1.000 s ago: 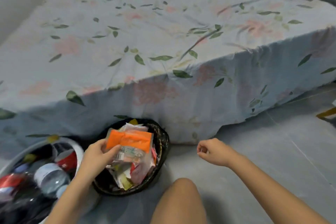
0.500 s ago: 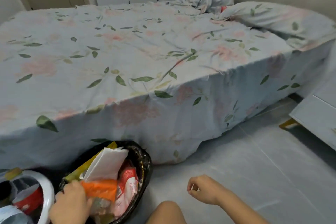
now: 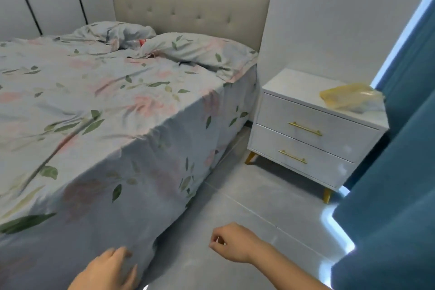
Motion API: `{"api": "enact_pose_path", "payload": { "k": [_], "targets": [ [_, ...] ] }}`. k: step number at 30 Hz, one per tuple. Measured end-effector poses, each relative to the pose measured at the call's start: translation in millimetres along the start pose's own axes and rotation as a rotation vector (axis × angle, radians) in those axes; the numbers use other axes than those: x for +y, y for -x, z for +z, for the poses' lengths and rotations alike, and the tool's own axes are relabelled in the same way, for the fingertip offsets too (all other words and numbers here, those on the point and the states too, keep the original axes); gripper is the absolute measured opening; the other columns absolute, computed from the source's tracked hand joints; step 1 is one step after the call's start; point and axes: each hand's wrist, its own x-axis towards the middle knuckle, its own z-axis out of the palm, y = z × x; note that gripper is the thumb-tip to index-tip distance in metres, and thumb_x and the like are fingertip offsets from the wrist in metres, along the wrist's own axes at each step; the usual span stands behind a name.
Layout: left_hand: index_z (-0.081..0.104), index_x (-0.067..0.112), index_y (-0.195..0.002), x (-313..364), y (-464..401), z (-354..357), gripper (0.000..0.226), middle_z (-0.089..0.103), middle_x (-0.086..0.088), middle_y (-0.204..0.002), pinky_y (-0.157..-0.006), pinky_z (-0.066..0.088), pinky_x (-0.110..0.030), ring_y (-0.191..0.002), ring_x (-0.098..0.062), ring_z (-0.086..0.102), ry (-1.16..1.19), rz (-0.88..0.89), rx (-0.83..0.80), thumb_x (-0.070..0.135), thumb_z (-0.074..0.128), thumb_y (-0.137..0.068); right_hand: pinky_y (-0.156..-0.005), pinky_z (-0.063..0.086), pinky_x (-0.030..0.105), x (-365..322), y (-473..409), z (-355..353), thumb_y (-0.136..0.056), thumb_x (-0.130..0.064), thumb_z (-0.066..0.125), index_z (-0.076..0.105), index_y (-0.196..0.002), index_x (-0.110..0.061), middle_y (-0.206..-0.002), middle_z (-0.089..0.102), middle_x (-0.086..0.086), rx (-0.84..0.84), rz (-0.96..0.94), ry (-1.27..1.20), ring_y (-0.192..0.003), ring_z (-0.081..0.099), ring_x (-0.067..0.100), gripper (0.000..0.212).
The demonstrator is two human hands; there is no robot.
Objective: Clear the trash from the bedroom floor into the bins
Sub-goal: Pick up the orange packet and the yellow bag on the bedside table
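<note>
My left hand [image 3: 110, 272] is at the bottom of the view, empty, fingers spread, against the hanging bed sheet near the bed's corner. My right hand [image 3: 231, 242] hovers over the grey floor [image 3: 247, 214] with its fingers curled in and nothing visible in it. A yellowish plastic bag [image 3: 348, 96] lies on top of the white nightstand [image 3: 306, 129]. A clear bottle with a red cap [image 3: 138, 43] lies among the pillows. Neither bin is in view.
The bed [image 3: 106, 113] with a floral sheet fills the left half. The nightstand stands by the headboard [image 3: 188, 4] on gold legs. A teal curtain [image 3: 400, 183] hangs at the right. Bare grey floor runs between bed and curtain.
The view swung up and right, away from the two bins. My left hand has let go of the orange packet at the black bin and now rests empty by the sheet.
</note>
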Motion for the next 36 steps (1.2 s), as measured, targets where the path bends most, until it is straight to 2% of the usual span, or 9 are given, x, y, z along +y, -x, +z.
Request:
{"api": "enact_pose_path", "payload": {
  "k": [2, 7, 12, 16, 19, 25, 29, 32, 36],
  "targets": [
    [0.053, 0.044, -0.116, 41.2, -44.6, -4.6, 0.036, 0.056, 0.018, -0.125, -0.088, 0.046, -0.017, -0.115, -0.001, 0.057, -0.013, 0.001, -0.012, 0.059, 0.048, -0.084, -0.088, 0.049, 0.036, 28.5, 1.3, -31.4, -0.094, -0.039, 0.046, 0.065, -0.111, -0.017, -0.112, 0.068, 0.008, 0.07, 0.057, 0.001, -0.104, 0.06, 0.028, 0.034],
    [0.051, 0.04, -0.111, 160.3, -157.3, -3.3, 0.03, 0.056, 0.017, -0.121, -0.087, 0.047, -0.026, -0.115, -0.007, 0.056, -0.064, 0.301, -0.078, 0.056, 0.043, -0.087, -0.086, 0.052, 0.035, 109.3, 2.6, -129.8, -0.091, -0.042, 0.049, 0.066, -0.106, -0.022, -0.109, 0.069, 0.0, 0.309, 0.2, -0.078, -0.1, 0.062, 0.022, 0.031],
    [0.055, 0.033, -0.114, 306.8, -265.1, -8.1, 0.033, 0.06, 0.013, -0.119, -0.08, 0.046, -0.028, -0.111, -0.013, 0.058, -0.092, 0.473, -0.114, 0.05, 0.044, -0.089, -0.091, 0.047, 0.03, 211.0, 12.6, -261.5, -0.091, -0.042, 0.054, 0.061, -0.119, -0.026, -0.119, 0.064, -0.004, 0.585, 0.314, -0.129, -0.109, 0.058, 0.017, 0.033],
    [0.058, 0.031, -0.118, 422.0, -335.6, -24.8, 0.034, 0.063, 0.009, -0.118, -0.085, 0.049, -0.03, -0.108, -0.015, 0.06, 0.037, 0.593, -0.132, 0.05, 0.05, -0.09, -0.086, 0.044, 0.029, 289.3, 29.6, -363.7, -0.091, -0.038, 0.056, 0.057, -0.124, -0.024, -0.12, 0.061, -0.001, 0.848, 0.379, -0.166, -0.109, 0.056, 0.018, 0.036],
    [0.056, 0.025, -0.124, 502.7, -378.3, -34.0, 0.041, 0.06, 0.001, -0.124, -0.091, 0.049, -0.035, -0.114, -0.02, 0.057, 0.072, 0.666, -0.09, 0.049, 0.05, -0.091, -0.094, 0.044, 0.033, 342.2, 36.7, -423.0, -0.091, -0.038, 0.056, 0.053, -0.129, -0.023, -0.126, 0.059, 0.002, 0.973, 0.47, -0.148, -0.117, 0.051, 0.024, 0.042],
    [0.046, 0.014, -0.137, 631.9, -450.5, -32.6, 0.07, 0.05, -0.008, -0.137, -0.1, 0.045, -0.04, -0.127, -0.026, 0.047, 0.147, 0.679, -0.107, 0.058, 0.059, -0.083, -0.104, 0.036, 0.045, 414.7, 27.0, -485.0, -0.084, -0.058, 0.056, 0.035, -0.144, -0.025, -0.147, 0.04, 0.004, 0.735, 0.686, 0.051, -0.135, 0.029, 0.031, 0.071],
    [0.05, 0.004, -0.128, 678.9, -486.5, -12.2, 0.079, 0.056, -0.012, -0.13, -0.087, 0.044, -0.031, -0.118, -0.029, 0.054, 0.237, 0.474, -0.291, 0.062, 0.064, -0.077, -0.107, 0.037, 0.041, 446.7, 14.0, -498.7, -0.075, -0.068, 0.06, 0.031, -0.144, -0.01, -0.148, 0.039, 0.011, 0.629, 0.824, -0.107, -0.135, 0.036, 0.033, 0.095],
    [0.054, 0.004, -0.12, 688.5, -498.1, 5.2, 0.077, 0.06, -0.01, -0.122, -0.088, 0.047, -0.031, -0.113, -0.028, 0.057, 0.26, 0.341, -0.421, 0.062, 0.07, -0.072, -0.091, 0.045, 0.033, 460.9, 5.2, -493.6, -0.069, -0.07, 0.066, 0.038, -0.137, -0.001, -0.14, 0.046, 0.012, 0.509, 0.873, -0.346, -0.124, 0.049, 0.029, 0.101],
    [0.058, 0.005, -0.112, 688.6, -501.5, 13.1, 0.074, 0.06, -0.007, -0.109, -0.083, 0.048, -0.031, -0.106, -0.025, 0.059, 0.282, 0.322, -0.484, 0.056, 0.08, -0.064, -0.082, 0.046, 0.031, 468.3, -3.8, -485.1, -0.057, -0.064, 0.079, 0.043, -0.133, -0.003, -0.129, 0.052, 0.008, 0.548, 0.845, -0.521, -0.105, 0.054, 0.024, 0.103]
  ]
}}
